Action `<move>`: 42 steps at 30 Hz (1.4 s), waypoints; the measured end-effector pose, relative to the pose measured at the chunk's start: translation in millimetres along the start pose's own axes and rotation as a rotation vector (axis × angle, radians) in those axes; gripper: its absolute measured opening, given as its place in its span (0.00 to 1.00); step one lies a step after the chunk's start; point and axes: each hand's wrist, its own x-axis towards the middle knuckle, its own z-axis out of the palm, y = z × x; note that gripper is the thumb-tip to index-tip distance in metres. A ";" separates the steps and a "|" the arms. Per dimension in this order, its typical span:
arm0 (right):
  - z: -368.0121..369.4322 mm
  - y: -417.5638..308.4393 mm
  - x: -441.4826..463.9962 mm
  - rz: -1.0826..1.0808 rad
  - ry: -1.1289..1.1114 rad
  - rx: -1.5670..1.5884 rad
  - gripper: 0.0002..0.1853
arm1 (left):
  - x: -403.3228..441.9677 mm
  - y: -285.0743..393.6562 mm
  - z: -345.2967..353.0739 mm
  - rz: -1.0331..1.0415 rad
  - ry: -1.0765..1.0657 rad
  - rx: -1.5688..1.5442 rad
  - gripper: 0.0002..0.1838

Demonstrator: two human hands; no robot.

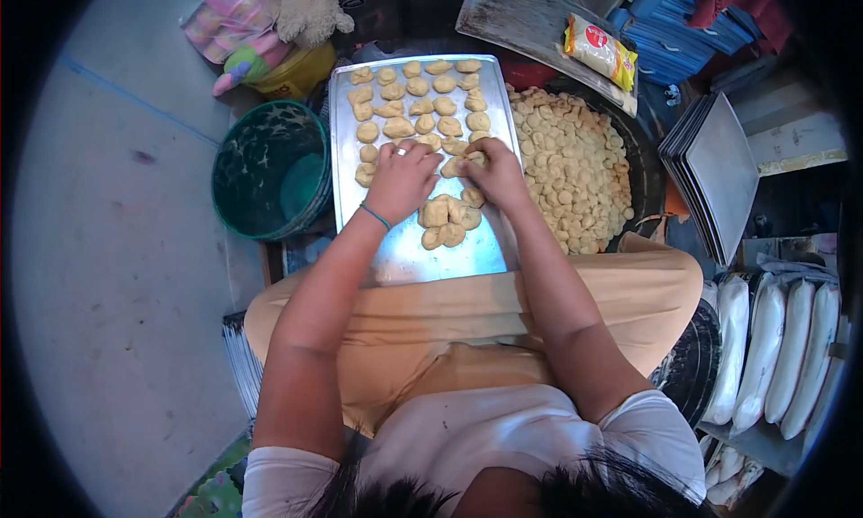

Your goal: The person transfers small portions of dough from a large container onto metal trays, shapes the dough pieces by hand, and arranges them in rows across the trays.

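From the head view, looking down past two bare forearms, I see one silver tray (395, 264) in front of a seated person, its near edge meeting the tan trousers (611, 289). The dough pieces (417, 85) lie on it in loose rows: five in the farthest row, five in the next, more than twenty altogether (the hands cover some, so I won't swear to a total). Nearer the lap sits one clump of dough (438, 214), several lumps pressed against each other, with one small lump (472, 196) just beside it.

The right hand (496, 171) has its fingers curled narrow about one dough piece, low over the tray. The left hand (404, 174) is spread palm down among the pieces, with one ring and one teal wristband (375, 216); its fingertips are partly lost against the dough, so I can't tell whether it grips anything.

To the right of the tray stands one broad dark tub (647, 149), heaped with small round pieces (571, 172), too many to count. To the left is one green bucket (235, 181). Beyond the tub, one yellow packet (600, 52) lies on one worn metal sheet (508, 19). Four long white packages (760, 352) stand farther right.
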 end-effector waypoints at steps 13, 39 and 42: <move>-38.5 -16.2 -29.4 -0.114 -0.125 -0.042 0.10 | 3.5 12.1 -8.9 -0.053 -0.127 -0.247 0.10; 36.0 -43.3 -38.5 0.026 -0.195 -0.100 0.14 | -94.6 -8.8 -22.4 -0.227 0.201 0.035 0.19; 36.5 -42.7 -39.7 0.029 -0.127 0.012 0.15 | -84.2 5.2 -25.8 -0.136 0.166 0.011 0.18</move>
